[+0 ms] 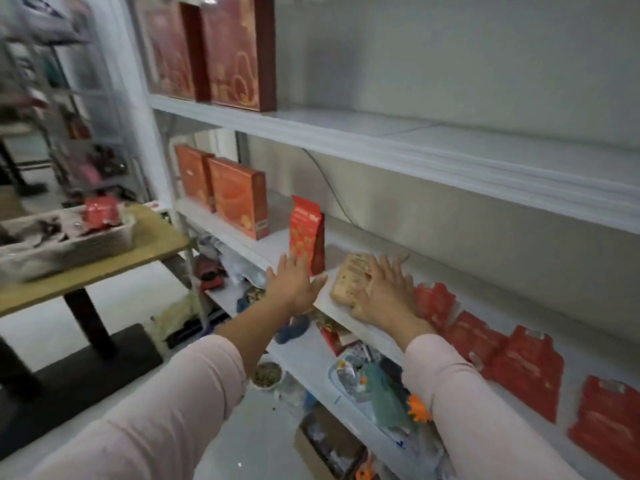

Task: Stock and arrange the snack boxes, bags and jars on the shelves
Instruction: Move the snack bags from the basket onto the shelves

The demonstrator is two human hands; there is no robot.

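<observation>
A tan snack bag (348,277) lies flat on the middle shelf (343,313). My right hand (384,292) rests on top of it, palm down with fingers spread. My left hand (294,280) hovers open just in front of an upright red snack bag (306,233), touching nothing that I can see. Two orange boxes (239,199) stand at the shelf's left end. Several flat red bags (526,368) lie in a row to the right along the same shelf. Two tall red boxes (235,53) stand on the top shelf (381,140).
A wooden table (114,261) at the left carries a white basket (69,244) with a red bag and dark packets. The lower shelf (311,362) holds mixed clutter, toys and a bowl. A cardboard box (325,445) sits on the floor below.
</observation>
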